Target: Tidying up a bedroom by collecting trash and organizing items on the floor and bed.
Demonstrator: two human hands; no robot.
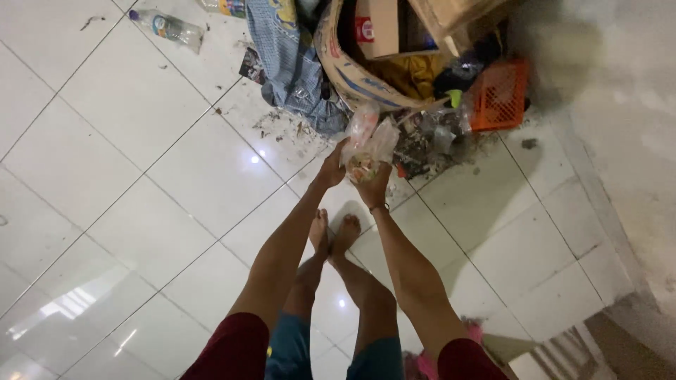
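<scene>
Both my arms reach forward over my bare feet toward a heap of rubbish on the white tile floor (141,176). My left hand (331,169) and my right hand (372,188) together hold a clear plastic bag (369,144) with bits of scrap inside. The left hand grips the bag's side, the right hand cups it from below. The bag hangs just in front of the rubbish pile (422,144).
The heap holds a torn cardboard box (352,70), blue cloth (285,60), an orange plastic basket (500,95) and dirt scraps. A plastic bottle (169,28) lies at the far left. A grey wall (620,105) rises on the right. A pink object (426,362) sits near my legs.
</scene>
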